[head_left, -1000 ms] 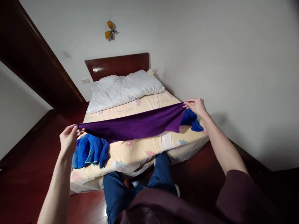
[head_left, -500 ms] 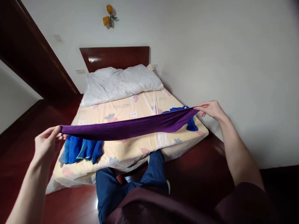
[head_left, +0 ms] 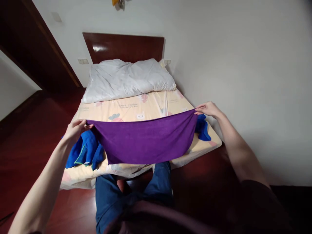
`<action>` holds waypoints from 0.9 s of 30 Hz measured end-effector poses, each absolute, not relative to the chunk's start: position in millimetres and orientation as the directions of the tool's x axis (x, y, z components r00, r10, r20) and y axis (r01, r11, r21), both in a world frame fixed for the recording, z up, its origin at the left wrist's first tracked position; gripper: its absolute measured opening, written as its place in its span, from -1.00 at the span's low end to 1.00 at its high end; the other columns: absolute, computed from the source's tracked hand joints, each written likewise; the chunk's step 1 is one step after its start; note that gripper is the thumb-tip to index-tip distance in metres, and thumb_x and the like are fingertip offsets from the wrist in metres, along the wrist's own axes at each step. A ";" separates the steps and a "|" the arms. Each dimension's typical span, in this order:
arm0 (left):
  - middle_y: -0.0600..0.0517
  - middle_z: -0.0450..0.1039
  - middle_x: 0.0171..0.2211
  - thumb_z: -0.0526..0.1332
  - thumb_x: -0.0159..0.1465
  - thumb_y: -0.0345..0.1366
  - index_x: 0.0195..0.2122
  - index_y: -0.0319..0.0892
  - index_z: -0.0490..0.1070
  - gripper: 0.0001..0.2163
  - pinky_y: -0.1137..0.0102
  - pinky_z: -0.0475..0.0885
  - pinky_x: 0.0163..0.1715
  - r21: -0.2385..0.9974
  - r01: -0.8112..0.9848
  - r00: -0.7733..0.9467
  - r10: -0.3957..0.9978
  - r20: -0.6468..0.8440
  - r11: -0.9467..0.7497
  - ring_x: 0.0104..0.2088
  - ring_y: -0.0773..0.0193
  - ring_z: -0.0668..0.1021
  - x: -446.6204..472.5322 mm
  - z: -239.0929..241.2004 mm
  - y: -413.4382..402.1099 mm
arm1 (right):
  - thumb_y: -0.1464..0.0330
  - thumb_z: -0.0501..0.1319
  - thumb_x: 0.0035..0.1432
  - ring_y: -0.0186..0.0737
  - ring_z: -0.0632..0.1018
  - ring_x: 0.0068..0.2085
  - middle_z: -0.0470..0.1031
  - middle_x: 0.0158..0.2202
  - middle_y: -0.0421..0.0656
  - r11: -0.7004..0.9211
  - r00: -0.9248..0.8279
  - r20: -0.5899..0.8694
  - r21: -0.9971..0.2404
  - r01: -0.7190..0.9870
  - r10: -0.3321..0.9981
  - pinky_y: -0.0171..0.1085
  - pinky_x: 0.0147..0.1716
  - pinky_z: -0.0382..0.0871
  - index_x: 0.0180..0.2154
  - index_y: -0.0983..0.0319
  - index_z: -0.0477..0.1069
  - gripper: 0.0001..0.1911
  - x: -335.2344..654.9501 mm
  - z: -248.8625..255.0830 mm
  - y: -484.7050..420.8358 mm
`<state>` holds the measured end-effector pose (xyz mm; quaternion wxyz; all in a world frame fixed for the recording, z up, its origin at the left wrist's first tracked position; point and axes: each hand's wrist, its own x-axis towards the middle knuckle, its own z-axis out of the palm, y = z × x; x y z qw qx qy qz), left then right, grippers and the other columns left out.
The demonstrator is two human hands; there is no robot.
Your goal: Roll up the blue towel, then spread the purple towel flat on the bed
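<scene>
Left hand and right hand wide apart, each pinching a top corner of purple cloth. Blue cloths on bed near both hands.

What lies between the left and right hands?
In the head view, a purple cloth spans from the left hand to the right hand, its upper edge sagging slightly.

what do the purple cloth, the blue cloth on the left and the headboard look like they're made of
The purple cloth looks like thin, matte fabric, perhaps microfiber: it hangs in soft folds. The blue cloth on the left seems a thicker, towel-like fabric, bunched in rounded folds. The headboard is probably wood or veneer, dark and glossy, with a bright reflection.
</scene>
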<state>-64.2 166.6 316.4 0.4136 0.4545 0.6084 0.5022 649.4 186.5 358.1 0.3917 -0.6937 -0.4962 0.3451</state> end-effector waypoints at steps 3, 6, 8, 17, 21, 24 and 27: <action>0.12 0.40 -0.50 0.34 0.37 -0.24 -0.31 -0.29 0.35 -0.75 0.09 0.54 0.14 0.998 0.058 -0.321 0.946 0.047 -0.030 -0.37 0.31 0.65 -56.0 308.6 220.1 | 0.55 0.53 0.04 -0.19 0.67 -0.46 0.61 -0.54 -0.10 -0.106 0.358 0.095 -0.858 0.502 0.929 -0.20 -0.23 0.66 -0.41 0.35 0.57 -0.84 639.5 349.8 236.9; 0.12 0.38 -0.53 0.32 0.39 -0.26 -0.31 -0.26 0.33 -0.77 -0.01 0.56 0.11 0.956 0.122 -0.386 0.875 0.292 -0.265 -0.41 0.35 0.60 -63.4 314.0 266.1 | 0.49 0.48 0.11 -0.16 0.70 -0.29 0.68 -0.40 -0.08 0.081 0.371 0.377 -0.786 0.614 0.848 -0.12 -0.02 0.62 -0.31 0.34 0.63 -0.91 634.2 352.3 270.2; 0.08 0.43 -0.43 0.28 0.43 -0.21 -0.18 -0.31 0.34 -0.76 -0.07 0.55 0.08 0.874 0.226 -0.334 0.809 0.484 -0.430 -0.35 0.35 0.61 -74.2 320.1 281.6 | 0.49 0.41 0.19 -0.17 0.69 -0.17 0.71 -0.22 0.01 0.201 0.341 0.522 -0.728 0.655 0.782 -0.14 0.06 0.58 -0.20 0.36 0.64 -0.89 633.2 355.6 277.9; -0.03 0.52 -0.23 0.32 0.36 -0.01 -0.12 -0.31 0.36 -0.60 -0.12 0.50 0.13 0.762 0.345 -0.235 0.736 0.635 -0.548 -0.13 0.20 0.64 -90.6 256.9 216.0 | 0.38 0.28 0.32 -0.17 0.67 0.01 0.66 0.00 0.09 0.343 0.241 0.630 -0.658 0.670 0.738 -0.16 0.12 0.56 -0.06 0.36 0.62 -0.77 641.8 270.9 235.0; -0.11 0.60 -0.15 0.25 0.36 0.10 -0.11 -0.26 0.46 -0.55 0.08 0.51 0.14 0.816 0.539 -0.178 0.919 0.353 -0.209 -0.13 0.17 0.61 -98.8 184.4 174.3 | 0.29 0.30 0.29 -0.07 0.69 -0.01 0.67 -0.01 0.04 0.243 0.219 0.524 -0.674 0.698 0.823 -0.05 0.08 0.61 -0.09 0.30 0.65 -0.74 647.0 182.1 209.2; -0.13 0.61 -0.09 0.14 0.37 0.15 -0.06 -0.23 0.51 -0.50 0.12 0.51 0.08 0.696 0.717 -0.068 0.991 0.118 -0.034 -0.14 0.12 0.59 -104.3 138.5 149.1 | 0.30 0.25 0.29 0.00 0.70 -0.01 0.69 -0.03 0.06 0.155 0.160 0.400 -0.647 0.746 0.902 0.00 0.13 0.58 -0.18 0.28 0.68 -0.74 647.4 119.0 186.8; -0.13 0.62 -0.11 0.07 0.35 0.11 -0.10 -0.18 0.55 -0.52 0.09 0.49 0.06 0.555 0.831 0.061 0.998 -0.031 -0.033 -0.11 0.02 0.57 -100.5 106.5 130.5 | 0.35 0.22 0.25 0.05 0.70 0.00 0.70 -0.06 0.06 0.036 0.116 0.211 -0.604 0.797 0.971 0.04 0.18 0.54 -0.19 0.27 0.70 -0.73 646.2 69.9 162.2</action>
